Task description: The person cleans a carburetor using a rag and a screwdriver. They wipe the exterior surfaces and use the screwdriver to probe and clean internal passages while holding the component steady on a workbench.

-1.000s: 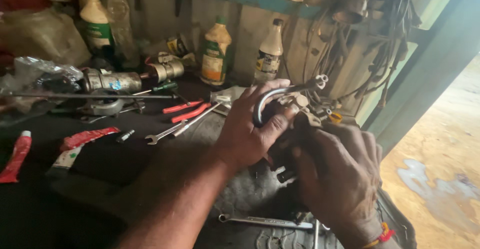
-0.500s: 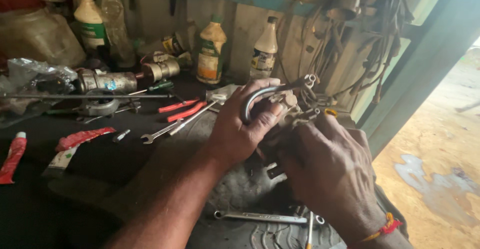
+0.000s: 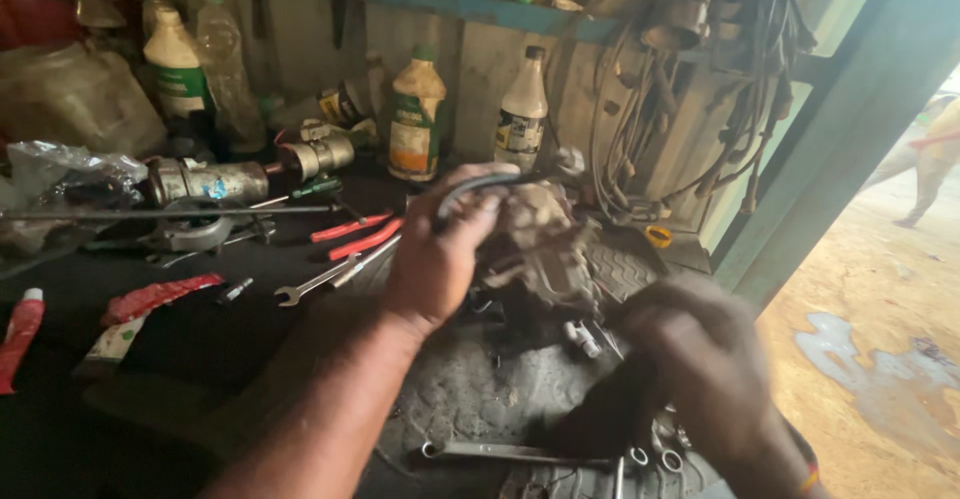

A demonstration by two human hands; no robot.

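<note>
While the left hand gripped a curved metal pipe on the grimy engine part at the worktop's centre, the right hand, blurred, hovered near right; whether it grasped anything could not be determined.

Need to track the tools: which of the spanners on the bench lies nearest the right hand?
The long spanner lying flat along the near edge, just left of the right hand. The other spanner lies far off, beyond the left hand, beside the red-handled tools.
</note>
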